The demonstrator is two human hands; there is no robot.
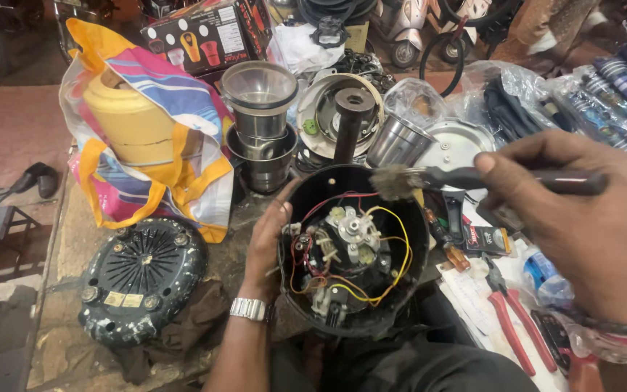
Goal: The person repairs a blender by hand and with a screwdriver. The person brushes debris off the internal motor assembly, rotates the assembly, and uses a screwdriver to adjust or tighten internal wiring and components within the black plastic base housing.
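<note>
My left hand grips the left rim of an open black appliance housing, which is tilted toward me. Inside it I see a motor with red and yellow wires. My right hand holds a dark-handled brush. Its worn bristles hover over the housing's upper right rim. A metal watch sits on my left wrist.
A round black base cover lies at left. Behind stand a striped bag with a yellow container, stacked steel jars, a black shaft and a cardboard box. Red-handled pliers and a screwdriver lie at right.
</note>
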